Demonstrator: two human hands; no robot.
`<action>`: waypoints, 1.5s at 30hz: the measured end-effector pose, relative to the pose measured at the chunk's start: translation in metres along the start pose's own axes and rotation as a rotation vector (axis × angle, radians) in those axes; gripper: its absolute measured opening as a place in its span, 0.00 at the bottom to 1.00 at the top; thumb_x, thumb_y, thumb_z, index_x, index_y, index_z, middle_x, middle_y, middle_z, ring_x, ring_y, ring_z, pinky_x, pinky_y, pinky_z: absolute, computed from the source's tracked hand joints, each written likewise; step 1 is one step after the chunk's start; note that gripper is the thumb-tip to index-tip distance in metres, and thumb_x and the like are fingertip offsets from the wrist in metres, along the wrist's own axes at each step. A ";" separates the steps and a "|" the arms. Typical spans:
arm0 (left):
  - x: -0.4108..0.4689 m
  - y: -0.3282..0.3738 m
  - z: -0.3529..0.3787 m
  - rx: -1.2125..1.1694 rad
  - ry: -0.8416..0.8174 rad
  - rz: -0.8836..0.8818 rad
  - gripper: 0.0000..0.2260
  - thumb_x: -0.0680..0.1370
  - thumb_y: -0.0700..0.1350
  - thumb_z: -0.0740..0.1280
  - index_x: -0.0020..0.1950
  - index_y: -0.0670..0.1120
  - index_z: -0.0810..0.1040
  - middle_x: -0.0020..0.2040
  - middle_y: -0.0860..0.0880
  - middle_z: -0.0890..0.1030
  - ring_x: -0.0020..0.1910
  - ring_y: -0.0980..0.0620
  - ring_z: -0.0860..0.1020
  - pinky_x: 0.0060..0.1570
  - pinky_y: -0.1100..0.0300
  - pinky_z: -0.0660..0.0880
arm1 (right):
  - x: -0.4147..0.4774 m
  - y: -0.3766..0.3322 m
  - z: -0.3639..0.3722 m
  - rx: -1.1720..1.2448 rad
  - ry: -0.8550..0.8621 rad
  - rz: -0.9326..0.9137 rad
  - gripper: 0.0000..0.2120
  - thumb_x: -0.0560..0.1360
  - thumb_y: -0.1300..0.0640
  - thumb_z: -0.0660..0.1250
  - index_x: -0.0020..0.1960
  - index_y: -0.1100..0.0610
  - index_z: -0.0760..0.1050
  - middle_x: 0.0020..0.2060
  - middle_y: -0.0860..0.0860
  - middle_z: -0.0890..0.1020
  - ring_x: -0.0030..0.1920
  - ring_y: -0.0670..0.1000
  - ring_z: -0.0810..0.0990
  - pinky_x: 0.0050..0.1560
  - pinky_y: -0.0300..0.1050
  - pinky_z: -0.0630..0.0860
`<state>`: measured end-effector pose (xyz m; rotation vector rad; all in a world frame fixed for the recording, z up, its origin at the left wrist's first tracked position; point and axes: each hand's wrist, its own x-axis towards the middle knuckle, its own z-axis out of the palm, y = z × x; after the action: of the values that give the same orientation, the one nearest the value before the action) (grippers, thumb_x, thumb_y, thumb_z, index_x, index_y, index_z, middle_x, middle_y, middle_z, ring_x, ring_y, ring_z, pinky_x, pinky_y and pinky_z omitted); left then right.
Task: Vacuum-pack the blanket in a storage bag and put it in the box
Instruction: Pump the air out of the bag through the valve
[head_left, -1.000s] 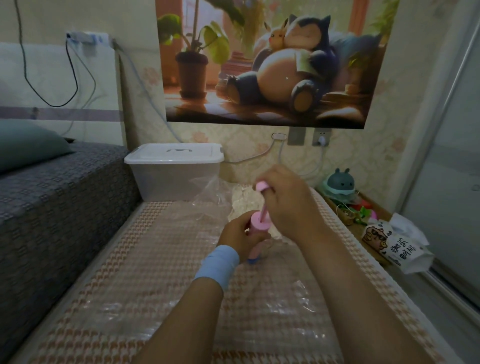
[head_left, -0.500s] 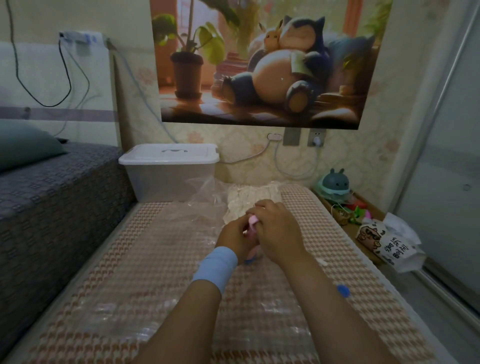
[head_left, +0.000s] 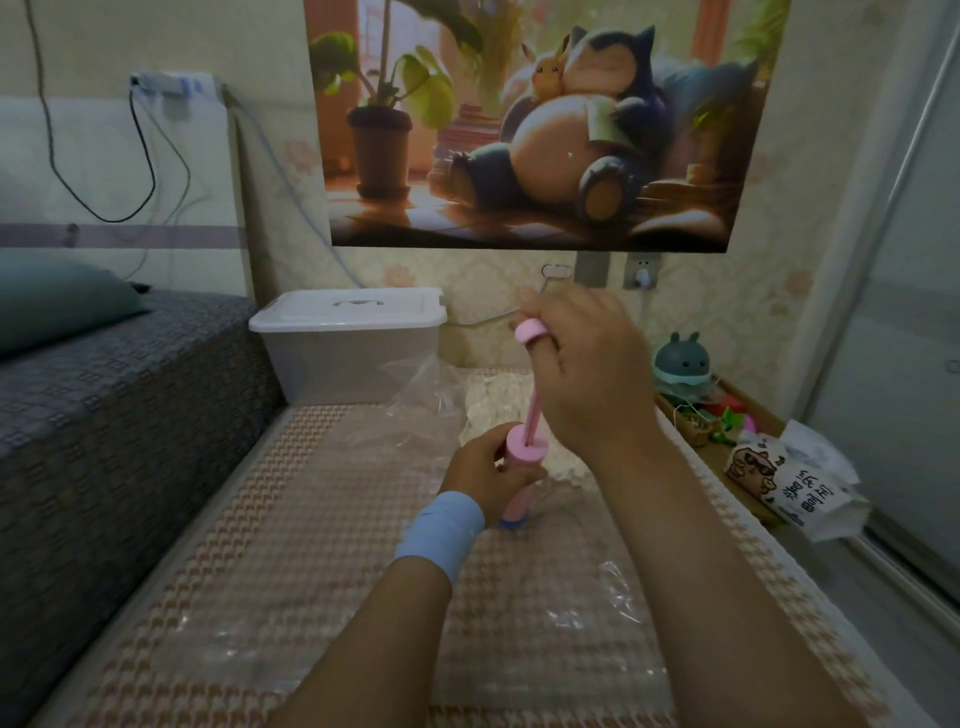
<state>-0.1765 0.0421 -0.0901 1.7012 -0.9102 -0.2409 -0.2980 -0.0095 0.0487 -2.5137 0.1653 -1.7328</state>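
The blanket (head_left: 493, 405), bagged in the clear storage bag (head_left: 545, 649) at centre frame, lies just beyond both hands; we note the left hand (head_left: 488, 473) gripping the barrel of the upright pink pump (head_left: 523, 457), the right hand (head_left: 587, 374) directly above grasping its extended plunger (head_left: 534, 410).

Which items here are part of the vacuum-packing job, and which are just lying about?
In the job:
pink plastic hand pump, plunger drawn up
clear plastic storage bag
white textured blanket inside the bag
translucent plastic box with white lid, closed

Lying about:
teal round toy figure
white printed packet
grey-green pillow
cartoon wall poster
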 end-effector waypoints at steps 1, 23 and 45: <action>0.000 -0.001 0.001 0.008 -0.005 -0.002 0.22 0.69 0.42 0.76 0.62 0.51 0.79 0.55 0.54 0.82 0.54 0.54 0.79 0.56 0.56 0.77 | -0.002 0.001 0.004 0.019 0.026 -0.010 0.12 0.78 0.59 0.59 0.51 0.59 0.81 0.46 0.53 0.81 0.45 0.52 0.76 0.44 0.39 0.64; -0.002 -0.001 0.001 -0.006 0.015 -0.020 0.21 0.69 0.41 0.76 0.62 0.48 0.79 0.55 0.51 0.82 0.54 0.52 0.79 0.55 0.56 0.77 | -0.003 -0.004 0.004 0.042 -0.001 -0.010 0.17 0.78 0.57 0.54 0.52 0.60 0.81 0.48 0.54 0.83 0.46 0.54 0.80 0.46 0.41 0.71; 0.000 -0.008 0.002 -0.049 0.017 -0.025 0.23 0.69 0.38 0.76 0.62 0.47 0.79 0.55 0.51 0.83 0.54 0.52 0.80 0.55 0.58 0.78 | -0.004 -0.002 -0.003 0.056 -0.032 -0.015 0.14 0.77 0.57 0.56 0.49 0.58 0.81 0.44 0.52 0.81 0.42 0.51 0.77 0.39 0.41 0.69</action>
<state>-0.1743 0.0416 -0.0976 1.6682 -0.8644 -0.2632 -0.3020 -0.0070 0.0461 -2.5081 0.0954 -1.6766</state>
